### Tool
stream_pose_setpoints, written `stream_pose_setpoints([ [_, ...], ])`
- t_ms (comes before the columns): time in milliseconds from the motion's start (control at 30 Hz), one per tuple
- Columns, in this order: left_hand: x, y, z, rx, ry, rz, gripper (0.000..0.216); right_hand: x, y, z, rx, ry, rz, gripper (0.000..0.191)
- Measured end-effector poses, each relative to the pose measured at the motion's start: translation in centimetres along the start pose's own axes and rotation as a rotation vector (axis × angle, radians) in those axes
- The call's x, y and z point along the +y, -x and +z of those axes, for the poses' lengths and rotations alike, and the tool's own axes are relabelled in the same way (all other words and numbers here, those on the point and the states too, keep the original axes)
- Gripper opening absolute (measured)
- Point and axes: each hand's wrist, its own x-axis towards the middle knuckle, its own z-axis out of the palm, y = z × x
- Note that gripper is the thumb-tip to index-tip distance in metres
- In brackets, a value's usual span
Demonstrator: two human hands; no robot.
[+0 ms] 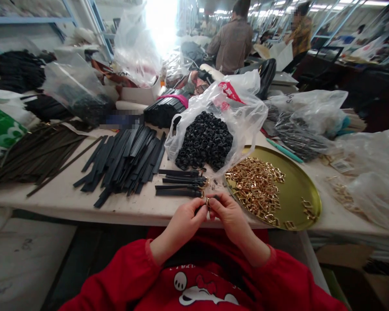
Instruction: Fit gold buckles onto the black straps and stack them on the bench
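At the table's front edge, my left hand [189, 216] and my right hand [227, 211] meet with fingers pinched. Between them is a small gold buckle [208, 201] with a black strap, mostly hidden by the fingers. Just beyond my left hand lie several black straps [178, 190] with gold buckles at their right ends. A round gold tray [298, 181] to the right of my hands bears a heap of gold buckles [257, 185]. Straight ahead, an open clear plastic bag [249, 116] holds many small black loops [204, 140].
Loose black strips [123, 160] lie in a pile left of the bag, with dark brown strips [42, 151] farther left. A teal pen-like tool [284, 150] rests behind the tray. Plastic bags [307, 125] crowd the right side. A person [233, 41] stands beyond the table.
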Motion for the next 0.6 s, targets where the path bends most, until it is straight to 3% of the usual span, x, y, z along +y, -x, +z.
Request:
stream_pose_setpoints([
  [200,-0.6,0.2,-0.1,-0.028,-0.024,-0.077,0.022,1.3,0.1,0.4,0.194,0.047,-0.131,0.027],
  [400,-0.7,0.6,-0.6,-0.030,0.161,-0.100,0.022,2.2,1.2,1.0,0.100,0.101,-0.082,0.031],
  [600,-0.3,1.1,-0.3,-0.065,0.297,-0.272,0.021,1.6,2.1,1.2,0.065,0.092,-0.074,0.031],
])
